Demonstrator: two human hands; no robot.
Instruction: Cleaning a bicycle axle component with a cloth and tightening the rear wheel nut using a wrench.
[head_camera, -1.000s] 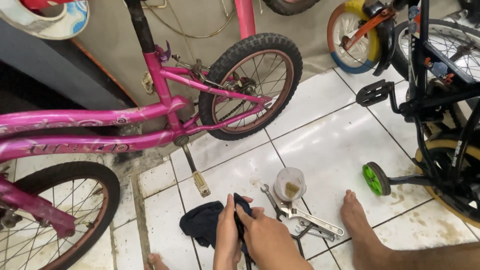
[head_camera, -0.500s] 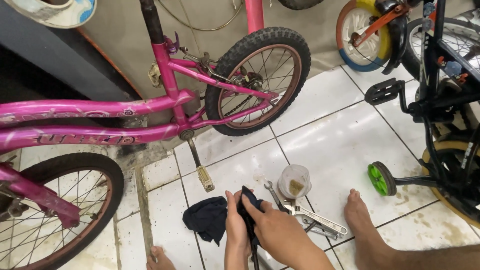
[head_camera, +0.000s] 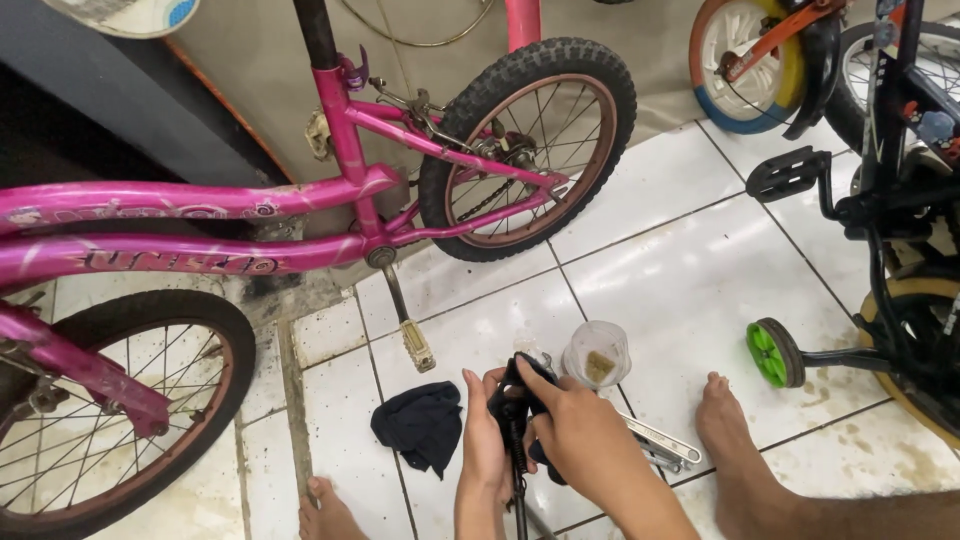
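a bicycle repair spot: several children's bikes (head_camera: 300, 220) crowd a tiled floor (head_camera: 680, 260) strewn with wrenches (head_camera: 665, 440).

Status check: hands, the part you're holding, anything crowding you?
Left hand and right hand both grip black bike part. Clear cup, wrenches, dark rag close by.

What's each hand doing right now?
Left hand: closed on the slim black metal tool.
Right hand: closed over the same tool's black top end.

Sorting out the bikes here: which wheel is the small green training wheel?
The green training wheel sits on the white tiles right of the plastic cup, much smaller than the pink bike's spoked rear wheel and the yellow-blue wheel.
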